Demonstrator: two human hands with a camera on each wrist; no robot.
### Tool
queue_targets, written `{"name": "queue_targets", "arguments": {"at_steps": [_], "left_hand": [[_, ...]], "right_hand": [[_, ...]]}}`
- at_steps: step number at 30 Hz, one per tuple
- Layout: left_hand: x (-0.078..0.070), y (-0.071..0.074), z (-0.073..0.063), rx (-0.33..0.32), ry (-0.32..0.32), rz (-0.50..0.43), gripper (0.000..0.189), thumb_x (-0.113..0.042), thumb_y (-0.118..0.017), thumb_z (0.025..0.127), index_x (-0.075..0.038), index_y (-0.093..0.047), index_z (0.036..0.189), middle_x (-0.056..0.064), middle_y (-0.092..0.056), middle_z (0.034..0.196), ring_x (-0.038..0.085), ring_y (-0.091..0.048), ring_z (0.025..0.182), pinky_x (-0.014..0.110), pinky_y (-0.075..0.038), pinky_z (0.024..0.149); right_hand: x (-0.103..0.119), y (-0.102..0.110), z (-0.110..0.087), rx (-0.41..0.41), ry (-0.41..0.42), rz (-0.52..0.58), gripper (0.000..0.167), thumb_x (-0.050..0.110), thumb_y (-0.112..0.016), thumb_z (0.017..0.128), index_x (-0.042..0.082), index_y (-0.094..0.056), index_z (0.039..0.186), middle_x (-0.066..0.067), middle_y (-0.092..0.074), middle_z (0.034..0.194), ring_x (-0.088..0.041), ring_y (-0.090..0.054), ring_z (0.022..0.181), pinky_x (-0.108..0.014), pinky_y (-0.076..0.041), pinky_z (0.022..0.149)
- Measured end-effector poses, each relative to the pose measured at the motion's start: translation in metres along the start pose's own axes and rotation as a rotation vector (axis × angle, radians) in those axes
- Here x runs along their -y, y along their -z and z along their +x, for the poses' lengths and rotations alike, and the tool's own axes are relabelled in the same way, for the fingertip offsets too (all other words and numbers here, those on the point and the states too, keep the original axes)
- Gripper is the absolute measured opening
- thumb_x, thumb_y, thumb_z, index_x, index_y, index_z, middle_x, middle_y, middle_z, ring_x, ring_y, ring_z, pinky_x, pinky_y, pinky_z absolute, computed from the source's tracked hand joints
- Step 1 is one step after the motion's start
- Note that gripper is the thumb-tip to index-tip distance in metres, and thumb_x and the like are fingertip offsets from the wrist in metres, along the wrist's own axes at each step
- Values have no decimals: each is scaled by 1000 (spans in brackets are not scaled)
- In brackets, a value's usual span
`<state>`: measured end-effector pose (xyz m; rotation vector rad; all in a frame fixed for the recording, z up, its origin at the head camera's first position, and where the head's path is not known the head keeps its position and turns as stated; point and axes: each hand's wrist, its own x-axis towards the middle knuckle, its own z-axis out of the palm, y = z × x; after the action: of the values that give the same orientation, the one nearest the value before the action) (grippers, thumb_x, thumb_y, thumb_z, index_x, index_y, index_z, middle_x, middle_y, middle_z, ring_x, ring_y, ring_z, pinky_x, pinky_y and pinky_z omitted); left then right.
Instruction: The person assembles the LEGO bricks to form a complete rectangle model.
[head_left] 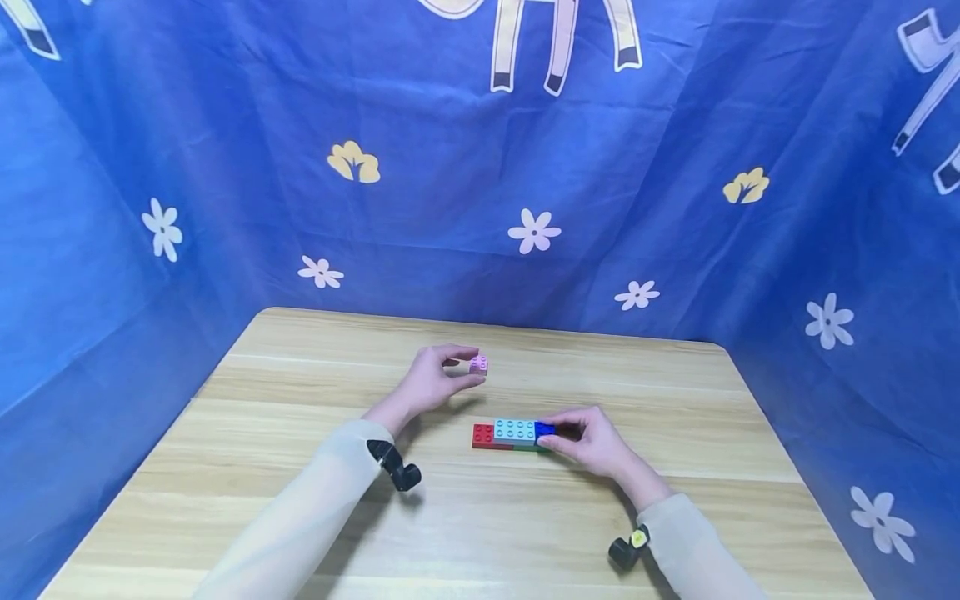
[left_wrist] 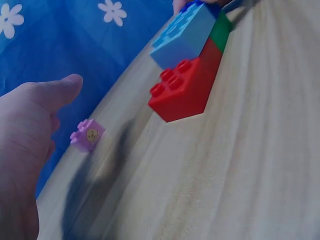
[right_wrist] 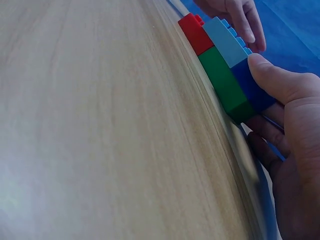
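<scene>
My left hand [head_left: 435,377] reaches toward a small pink brick [head_left: 478,365], thumb and fingers spread around it with a gap. The left wrist view shows this pink brick [left_wrist: 87,135] on the table, a small round face printed on its side, apart from the thumb. My right hand [head_left: 592,440] pinches a dark blue brick [right_wrist: 254,86] at the right end of a two-layer row. Below, a red brick [left_wrist: 187,92] and a green brick [right_wrist: 225,80] lie end to end. A light blue brick [head_left: 514,430] sits on top across them, beside the dark blue one.
The wooden table [head_left: 480,533] carries the bricks. Around it hangs a blue cloth [head_left: 435,200] printed with flowers and animal legs, close behind the table's far edge. Each wrist wears a black camera mount, such as the left one [head_left: 393,467].
</scene>
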<state>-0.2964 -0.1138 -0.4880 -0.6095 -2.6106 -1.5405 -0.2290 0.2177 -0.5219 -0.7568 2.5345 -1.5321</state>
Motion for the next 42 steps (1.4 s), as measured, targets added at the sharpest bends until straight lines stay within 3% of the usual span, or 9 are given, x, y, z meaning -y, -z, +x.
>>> {"name": "queue_targets", "arguments": {"at_steps": [4, 9, 16, 22, 26, 31, 42], "left_hand": [[8, 1, 8, -25, 21, 48, 60, -29, -90, 89, -3, -68, 139, 10, -68, 140, 43, -61, 129, 50, -47, 111], [18, 1, 20, 0, 31, 120, 63, -31, -89, 89, -3, -67, 141, 11, -66, 142, 41, -60, 132, 48, -45, 113], [26, 0, 28, 49, 57, 117, 64, -27, -90, 88, 1, -66, 140, 17, -68, 137, 30, -70, 119, 41, -49, 110], [32, -1, 32, 68, 38, 214, 64, -33, -90, 87, -2, -68, 138, 16, -68, 137, 33, -59, 133, 45, -41, 117], [35, -3, 34, 85, 52, 236, 64, -36, -90, 87, -4, -68, 138, 16, -68, 138, 35, -57, 134, 47, -39, 118], [36, -5, 37, 82, 54, 247, 59, -35, -90, 87, -5, -71, 135, 15, -70, 133, 35, -60, 128, 47, -41, 115], [34, -7, 38, 82, 37, 228, 48, -35, -91, 86, -7, -77, 123, 6, -75, 111, 26, -66, 108, 43, -50, 103]], "right_hand": [[1, -1, 2, 2, -8, 17, 29, 22, -88, 91, 14, -82, 118, 1, -79, 112, -18, -72, 105, -32, -57, 92], [2, -2, 2, 1, 0, 57, 28, 18, -88, 90, 13, -82, 117, 0, -79, 111, -21, -73, 103, -31, -58, 89], [-2, -4, 3, -2, 21, 64, 27, 18, -88, 90, 12, -82, 116, 0, -79, 111, -22, -73, 104, -35, -59, 90], [-3, -4, 3, -9, 25, 74, 28, 14, -87, 90, 9, -82, 117, -2, -79, 112, -23, -73, 104, -35, -59, 91], [7, -4, 1, -12, 19, 72, 28, 6, -86, 90, 4, -81, 116, -6, -79, 112, -27, -73, 105, -38, -59, 91], [24, -2, -2, -9, 31, 86, 27, 5, -85, 90, 0, -80, 116, -8, -79, 111, -27, -73, 105, -39, -59, 92], [25, -1, -2, -7, 37, 97, 27, 4, -85, 90, -1, -79, 116, -9, -79, 111, -28, -73, 104, -44, -59, 92]]}}
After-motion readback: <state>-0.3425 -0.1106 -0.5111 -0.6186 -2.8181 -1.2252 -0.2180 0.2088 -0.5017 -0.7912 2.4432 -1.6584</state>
